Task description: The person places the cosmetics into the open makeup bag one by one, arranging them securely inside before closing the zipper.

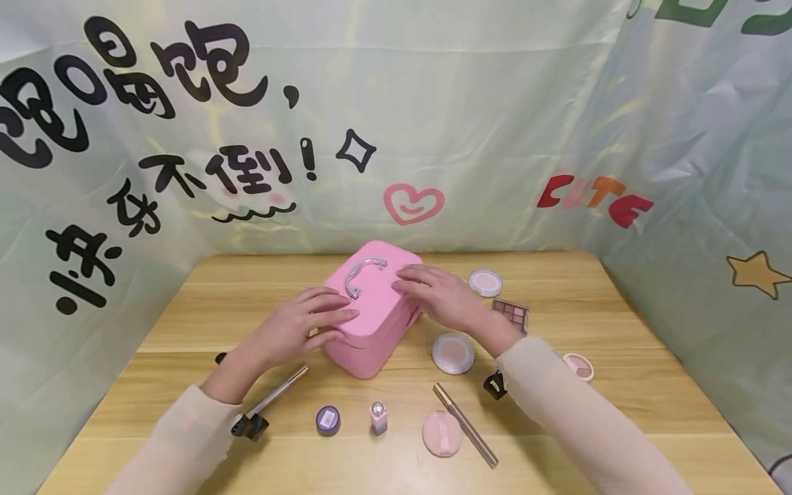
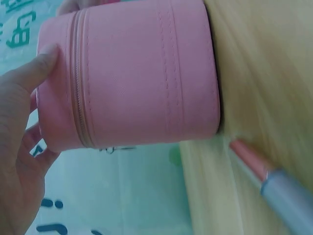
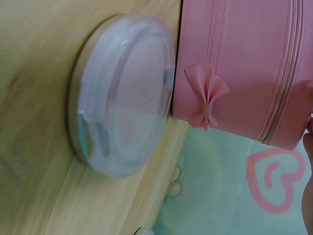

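A pink zippered cosmetic case [image 1: 371,330] with a silver handle [image 1: 359,275] on its lid stands on the table, its lid down. My left hand [image 1: 303,323] rests on the lid's left edge, fingers extended over the top; the left wrist view shows the thumb [image 2: 46,58] against the side of the lid, above the zipper [image 2: 78,78]. At the lid's right edge my right hand [image 1: 439,295] touches with extended fingers, mostly out of the right wrist view. That view also shows a pink bow [image 3: 205,95] on the case and a clear-lidded round compact [image 3: 132,98] near it.
Right of the case lie another round compact [image 1: 485,282], an eyeshadow palette [image 1: 511,314] and a small oval compact [image 1: 579,366]. Nearer the front are a purple jar [image 1: 328,420], a small bottle [image 1: 379,417], a powder puff [image 1: 442,434] and a slim tube [image 1: 466,425]. A brush [image 1: 278,392] lies at left.
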The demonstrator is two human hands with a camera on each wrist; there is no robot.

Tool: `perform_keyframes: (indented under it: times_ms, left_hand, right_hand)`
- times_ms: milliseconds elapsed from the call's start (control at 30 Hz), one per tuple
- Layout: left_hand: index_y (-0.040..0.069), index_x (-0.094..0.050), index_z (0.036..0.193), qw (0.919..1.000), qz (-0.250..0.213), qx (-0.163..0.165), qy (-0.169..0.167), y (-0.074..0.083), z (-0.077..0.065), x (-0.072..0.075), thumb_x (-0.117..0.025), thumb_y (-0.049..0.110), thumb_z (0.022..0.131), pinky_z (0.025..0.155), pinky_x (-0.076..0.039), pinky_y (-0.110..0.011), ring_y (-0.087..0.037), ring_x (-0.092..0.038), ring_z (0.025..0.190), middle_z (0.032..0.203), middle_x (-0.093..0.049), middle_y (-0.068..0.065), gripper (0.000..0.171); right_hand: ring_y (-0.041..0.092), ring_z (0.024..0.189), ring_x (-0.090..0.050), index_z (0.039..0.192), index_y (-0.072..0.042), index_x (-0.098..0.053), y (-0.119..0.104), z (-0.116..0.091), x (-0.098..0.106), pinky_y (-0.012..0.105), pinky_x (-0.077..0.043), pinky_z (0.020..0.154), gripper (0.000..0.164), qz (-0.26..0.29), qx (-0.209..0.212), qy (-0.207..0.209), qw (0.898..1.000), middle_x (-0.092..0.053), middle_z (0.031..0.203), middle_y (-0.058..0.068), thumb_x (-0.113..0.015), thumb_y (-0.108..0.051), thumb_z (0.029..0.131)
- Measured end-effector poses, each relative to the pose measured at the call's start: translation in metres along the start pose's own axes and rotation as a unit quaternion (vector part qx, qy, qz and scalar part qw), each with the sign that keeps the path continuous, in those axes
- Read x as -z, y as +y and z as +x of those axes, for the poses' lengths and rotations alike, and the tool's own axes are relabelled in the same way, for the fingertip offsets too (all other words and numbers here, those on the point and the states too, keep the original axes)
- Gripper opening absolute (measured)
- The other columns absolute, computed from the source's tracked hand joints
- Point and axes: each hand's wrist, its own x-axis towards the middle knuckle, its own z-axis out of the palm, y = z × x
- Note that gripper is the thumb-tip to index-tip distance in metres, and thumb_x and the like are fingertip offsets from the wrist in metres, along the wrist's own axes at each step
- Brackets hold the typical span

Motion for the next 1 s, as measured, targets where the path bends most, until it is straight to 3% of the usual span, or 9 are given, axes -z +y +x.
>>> perform_keyframes:
  times_ms: [300, 400, 533, 633, 767, 900, 1000]
  left_hand:
    - [0.015, -0.07, 0.121, 0.9992, 0.008, -0.033, 0.019, 0.02, 0.02, -0.017, -0.055, 0.037, 0.099, 0.104, -0.044, -0.04, -0.027, -0.056, 0.115, 0.119, -0.066, -0.005, 0.035]
    - [0.014, -0.07, 0.122, 0.9994, 0.014, -0.03, 0.013, 0.028, 0.025, -0.02, -0.053, 0.036, 0.1, 0.106, -0.043, -0.039, -0.027, -0.056, 0.117, 0.121, -0.066, -0.004, 0.034]
    - [0.015, -0.069, 0.123, 0.9997, 0.019, -0.017, -0.004, 0.037, 0.032, -0.024, -0.061, 0.03, 0.096, 0.108, -0.042, -0.037, -0.025, -0.055, 0.119, 0.124, -0.066, -0.002, 0.032]
    - [0.013, -0.069, 0.123, 0.9992, 0.03, -0.025, -0.004, 0.041, 0.037, -0.027, -0.067, 0.026, 0.091, 0.107, -0.042, -0.036, -0.025, -0.056, 0.118, 0.123, -0.066, -0.003, 0.034]
    - [0.012, -0.069, 0.123, 0.9979, 0.051, -0.04, -0.004, 0.046, 0.043, -0.031, -0.071, 0.022, 0.087, 0.108, -0.042, -0.037, -0.026, -0.057, 0.117, 0.124, -0.066, -0.005, 0.037]
    - [0.013, -0.068, 0.124, 0.9982, 0.053, -0.028, -0.01, 0.05, 0.049, -0.035, -0.072, 0.019, 0.087, 0.108, -0.041, -0.035, -0.026, -0.056, 0.118, 0.124, -0.066, -0.004, 0.037]
    - [0.014, -0.068, 0.124, 0.9983, 0.054, -0.02, -0.014, 0.054, 0.053, -0.037, -0.072, 0.018, 0.088, 0.108, -0.042, -0.034, -0.026, -0.056, 0.118, 0.124, -0.065, -0.004, 0.036]
  right_hand:
    - [0.03, 0.125, -0.053, 0.129, -0.011, -0.063, -0.001, -0.016, 0.004, 0.044, -0.043, 0.107, 0.04, 0.011, -0.032, 0.006, 0.999, -0.058, 0.133, 0.012, -0.069, -0.007, 0.089]
    - [0.031, 0.123, -0.054, 0.128, -0.011, -0.063, -0.002, -0.02, 0.006, 0.046, -0.045, 0.105, 0.039, 0.018, -0.033, 0.017, 0.999, -0.059, 0.132, 0.012, -0.069, -0.007, 0.089]
    - [0.031, 0.122, -0.054, 0.126, -0.01, -0.064, -0.004, -0.025, 0.009, 0.048, -0.047, 0.102, 0.034, 0.023, -0.026, 0.028, 0.999, -0.059, 0.131, 0.012, -0.064, -0.01, 0.092]
    - [0.031, 0.124, -0.053, 0.126, -0.01, -0.064, -0.008, -0.028, 0.01, 0.047, -0.046, 0.103, 0.031, 0.027, -0.024, 0.026, 0.999, -0.058, 0.132, 0.012, -0.053, -0.022, 0.1]
    - [0.03, 0.127, -0.05, 0.128, -0.01, -0.063, -0.014, -0.032, 0.013, 0.048, -0.044, 0.104, 0.049, 0.034, -0.029, 0.016, 0.999, -0.057, 0.135, 0.011, -0.037, -0.045, 0.104]
    - [0.03, 0.129, -0.048, 0.131, -0.01, -0.06, -0.017, -0.037, 0.015, 0.049, -0.045, 0.102, 0.063, 0.038, -0.019, 0.015, 0.999, -0.055, 0.137, 0.011, -0.035, -0.058, 0.1]
    - [0.031, 0.13, -0.047, 0.132, -0.009, -0.059, -0.017, -0.042, 0.015, 0.049, -0.045, 0.104, 0.068, 0.043, -0.004, 0.021, 0.999, -0.054, 0.138, 0.012, -0.041, -0.063, 0.095]
